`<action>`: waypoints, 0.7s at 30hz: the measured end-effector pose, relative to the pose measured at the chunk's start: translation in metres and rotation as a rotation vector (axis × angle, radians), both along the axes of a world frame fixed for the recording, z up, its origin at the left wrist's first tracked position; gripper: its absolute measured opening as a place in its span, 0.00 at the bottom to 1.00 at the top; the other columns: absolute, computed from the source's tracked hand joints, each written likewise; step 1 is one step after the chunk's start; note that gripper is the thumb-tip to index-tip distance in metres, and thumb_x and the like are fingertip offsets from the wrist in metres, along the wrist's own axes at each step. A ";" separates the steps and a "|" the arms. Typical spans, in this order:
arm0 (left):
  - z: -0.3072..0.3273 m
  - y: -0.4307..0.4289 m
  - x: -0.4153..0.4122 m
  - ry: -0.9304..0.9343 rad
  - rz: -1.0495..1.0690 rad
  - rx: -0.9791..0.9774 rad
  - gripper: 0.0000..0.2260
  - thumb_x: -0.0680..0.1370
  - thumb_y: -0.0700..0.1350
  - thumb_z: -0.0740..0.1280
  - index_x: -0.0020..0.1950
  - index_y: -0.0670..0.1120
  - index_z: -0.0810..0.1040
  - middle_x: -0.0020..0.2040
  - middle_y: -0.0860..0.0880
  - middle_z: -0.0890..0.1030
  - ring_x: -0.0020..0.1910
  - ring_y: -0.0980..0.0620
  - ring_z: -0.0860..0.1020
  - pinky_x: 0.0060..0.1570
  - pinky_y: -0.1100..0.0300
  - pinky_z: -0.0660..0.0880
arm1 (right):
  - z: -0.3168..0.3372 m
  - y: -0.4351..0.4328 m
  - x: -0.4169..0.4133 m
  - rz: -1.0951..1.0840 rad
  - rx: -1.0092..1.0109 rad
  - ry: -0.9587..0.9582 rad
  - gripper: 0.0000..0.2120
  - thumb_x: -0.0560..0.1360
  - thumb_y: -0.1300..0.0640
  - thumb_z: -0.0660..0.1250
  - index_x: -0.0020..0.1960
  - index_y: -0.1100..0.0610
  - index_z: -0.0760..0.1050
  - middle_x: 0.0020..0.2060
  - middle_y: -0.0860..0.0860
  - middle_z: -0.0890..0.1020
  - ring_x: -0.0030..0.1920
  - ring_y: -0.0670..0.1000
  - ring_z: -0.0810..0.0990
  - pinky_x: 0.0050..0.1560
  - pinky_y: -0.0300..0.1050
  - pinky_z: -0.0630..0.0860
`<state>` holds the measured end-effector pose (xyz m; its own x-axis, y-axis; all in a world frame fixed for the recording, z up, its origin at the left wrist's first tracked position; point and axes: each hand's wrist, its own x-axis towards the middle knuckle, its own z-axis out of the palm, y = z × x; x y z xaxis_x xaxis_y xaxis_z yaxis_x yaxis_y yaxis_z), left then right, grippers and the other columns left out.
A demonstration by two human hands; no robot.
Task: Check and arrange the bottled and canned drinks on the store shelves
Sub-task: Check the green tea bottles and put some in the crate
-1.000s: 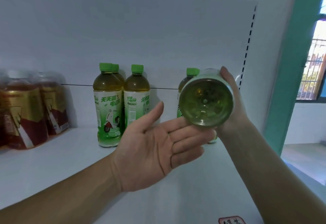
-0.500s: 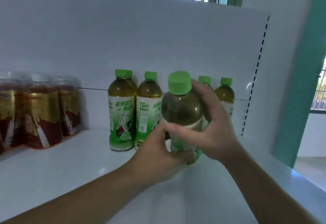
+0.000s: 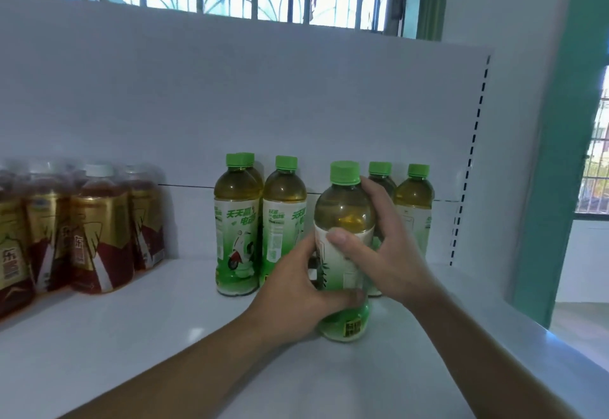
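Left hand (image 3: 296, 296) and right hand (image 3: 395, 254) curl round the full tea bottle (image 3: 344, 214). Likely weighty, slick; grip the labelled waist.

The green tea bottle (image 3: 344, 221), a second ago tipped flat with its base toward the camera, now stands upright with its base on the shelf (image 3: 164, 336), just on the near side of the row of green bottles (image 3: 235, 221). The left hand (image 3: 296, 293), then open palm-up beneath it, now grips its lower label. The right hand (image 3: 392, 254) wraps its shoulder from the right rather than holding it aloft.
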<state>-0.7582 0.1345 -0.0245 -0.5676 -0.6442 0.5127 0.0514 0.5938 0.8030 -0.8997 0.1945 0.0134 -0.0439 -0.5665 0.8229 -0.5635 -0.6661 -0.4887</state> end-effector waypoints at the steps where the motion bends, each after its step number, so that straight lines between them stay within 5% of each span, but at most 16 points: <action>1: 0.001 0.001 0.001 0.008 0.018 0.023 0.31 0.65 0.43 0.82 0.61 0.61 0.74 0.54 0.62 0.82 0.54 0.64 0.79 0.53 0.61 0.80 | 0.001 -0.001 -0.001 0.002 0.006 -0.041 0.24 0.73 0.42 0.70 0.66 0.39 0.67 0.57 0.33 0.80 0.58 0.36 0.79 0.55 0.30 0.74; 5: 0.011 -0.007 0.016 -0.023 0.091 0.059 0.31 0.65 0.40 0.82 0.61 0.56 0.72 0.52 0.60 0.81 0.51 0.63 0.80 0.43 0.70 0.76 | 0.018 -0.012 -0.003 -0.255 0.005 -0.193 0.29 0.73 0.35 0.69 0.69 0.48 0.71 0.60 0.44 0.79 0.52 0.38 0.81 0.47 0.30 0.77; 7: 0.016 -0.013 0.034 -0.075 0.126 0.075 0.31 0.66 0.41 0.81 0.62 0.56 0.71 0.54 0.60 0.80 0.53 0.62 0.78 0.48 0.66 0.76 | 0.034 -0.016 -0.005 -0.465 -0.015 -0.171 0.29 0.75 0.36 0.67 0.70 0.50 0.72 0.62 0.43 0.79 0.48 0.37 0.80 0.44 0.30 0.73; 9: 0.016 -0.020 0.054 -0.083 0.152 0.108 0.30 0.66 0.41 0.81 0.62 0.58 0.72 0.56 0.59 0.80 0.56 0.58 0.79 0.53 0.61 0.77 | 0.051 -0.022 -0.010 -0.621 0.027 -0.119 0.28 0.78 0.38 0.66 0.73 0.49 0.69 0.68 0.45 0.75 0.58 0.42 0.78 0.52 0.39 0.70; 12: 0.016 -0.022 0.082 -0.077 0.219 0.100 0.28 0.68 0.40 0.80 0.57 0.61 0.70 0.54 0.63 0.78 0.53 0.64 0.77 0.45 0.70 0.74 | 0.068 -0.031 -0.017 -0.773 0.322 0.020 0.35 0.79 0.41 0.67 0.79 0.53 0.59 0.76 0.53 0.67 0.72 0.55 0.69 0.60 0.46 0.66; 16: 0.016 -0.029 0.104 -0.078 0.301 0.099 0.30 0.68 0.43 0.80 0.64 0.58 0.69 0.59 0.59 0.75 0.55 0.59 0.75 0.40 0.72 0.71 | 0.073 -0.039 -0.021 -0.869 0.484 0.108 0.37 0.78 0.39 0.67 0.79 0.56 0.60 0.69 0.57 0.74 0.68 0.60 0.73 0.54 0.49 0.68; 21: 0.017 -0.038 0.112 -0.089 0.333 0.087 0.32 0.70 0.42 0.79 0.67 0.56 0.68 0.62 0.55 0.74 0.57 0.57 0.75 0.44 0.69 0.72 | 0.076 -0.033 -0.018 -0.884 0.355 0.029 0.23 0.78 0.43 0.68 0.69 0.53 0.75 0.62 0.54 0.81 0.62 0.58 0.77 0.51 0.46 0.67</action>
